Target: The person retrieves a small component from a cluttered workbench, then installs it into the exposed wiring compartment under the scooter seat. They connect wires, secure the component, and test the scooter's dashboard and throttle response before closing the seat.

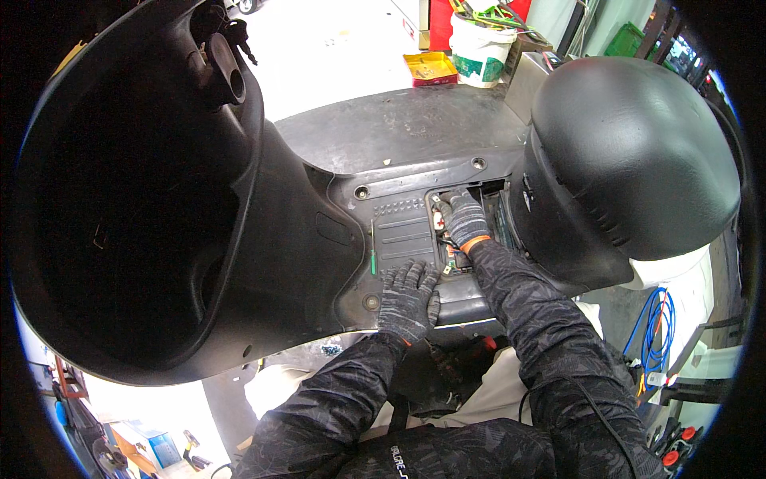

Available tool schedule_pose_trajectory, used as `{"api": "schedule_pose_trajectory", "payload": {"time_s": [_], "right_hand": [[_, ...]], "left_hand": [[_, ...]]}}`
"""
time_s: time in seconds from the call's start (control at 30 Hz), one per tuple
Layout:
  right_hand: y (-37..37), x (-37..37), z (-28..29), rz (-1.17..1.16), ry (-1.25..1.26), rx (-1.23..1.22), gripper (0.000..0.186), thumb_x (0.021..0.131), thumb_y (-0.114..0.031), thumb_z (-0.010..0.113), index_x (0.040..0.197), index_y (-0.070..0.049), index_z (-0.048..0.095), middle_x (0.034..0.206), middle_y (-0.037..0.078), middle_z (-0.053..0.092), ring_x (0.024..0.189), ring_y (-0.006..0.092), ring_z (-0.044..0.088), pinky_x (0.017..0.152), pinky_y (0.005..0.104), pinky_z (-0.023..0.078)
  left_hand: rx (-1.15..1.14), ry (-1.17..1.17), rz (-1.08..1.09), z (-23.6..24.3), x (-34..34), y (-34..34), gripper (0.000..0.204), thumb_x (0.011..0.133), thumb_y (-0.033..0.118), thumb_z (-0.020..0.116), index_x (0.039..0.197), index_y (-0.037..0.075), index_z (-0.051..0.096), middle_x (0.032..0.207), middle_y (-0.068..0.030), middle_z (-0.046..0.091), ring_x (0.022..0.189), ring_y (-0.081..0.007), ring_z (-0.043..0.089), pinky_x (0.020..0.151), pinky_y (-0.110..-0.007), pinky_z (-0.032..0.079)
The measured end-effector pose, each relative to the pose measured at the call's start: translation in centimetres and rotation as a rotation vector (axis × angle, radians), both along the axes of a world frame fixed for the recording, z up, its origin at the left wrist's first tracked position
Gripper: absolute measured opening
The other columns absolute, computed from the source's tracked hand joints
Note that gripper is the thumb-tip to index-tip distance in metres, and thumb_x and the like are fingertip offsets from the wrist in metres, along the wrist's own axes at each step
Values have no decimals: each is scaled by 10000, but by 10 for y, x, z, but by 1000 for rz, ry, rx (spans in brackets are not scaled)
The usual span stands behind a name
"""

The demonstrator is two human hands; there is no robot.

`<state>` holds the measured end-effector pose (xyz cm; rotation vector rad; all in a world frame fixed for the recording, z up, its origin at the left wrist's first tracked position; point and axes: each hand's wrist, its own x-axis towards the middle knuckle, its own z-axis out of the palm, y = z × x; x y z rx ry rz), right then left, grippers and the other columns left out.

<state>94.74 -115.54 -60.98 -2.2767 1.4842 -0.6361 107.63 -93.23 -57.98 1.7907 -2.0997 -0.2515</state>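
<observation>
Dark patterned sleeves reach in from the near edge. The gloved left hand [408, 299] lies flat, fingers spread, on the scooter floorboard [399, 144]. The right hand [461, 217] reaches into the open battery compartment [467, 231] beside the black seat [630, 152], fingers curled among wires; what it grips, I cannot tell.

A white bucket [479, 49] with a green label band stands on the floor at the top, beyond the scooter's footboard; just to its left lies a shallow yellow box [429, 68], open, with a red edge; behind both stands a red panel [440, 20], upright; a white carton [412, 17] shows at the top edge, left of the red panel; a blue box [163, 447] sits at the lower left; any lettering is too small to tell.
</observation>
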Motion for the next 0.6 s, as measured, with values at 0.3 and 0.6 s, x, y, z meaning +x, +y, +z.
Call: {"api": "schedule_pose_trajectory", "payload": {"time_s": [0.3, 0.6], "right_hand": [[-7, -2, -13, 13, 5, -73, 288, 959, -308, 672, 1072, -56, 755, 1061, 202, 712, 1023, 382, 662, 921, 463, 521], [-15, -5, 4, 46, 73, 44, 434, 957, -481, 648, 1091, -93, 787, 1087, 195, 716, 1047, 368, 659, 934, 453, 512]], "left_hand": [[-38, 28, 8, -2, 0, 0, 561, 939, 344, 552, 1433, 78, 563, 1446, -229, 535, 1396, -407, 446, 1205, -594, 245], [-35, 35, 5, -1, 0, 0, 554, 936, 335, 560, 1427, 78, 568, 1465, -225, 518, 1411, -404, 429, 1208, -592, 246]]}}
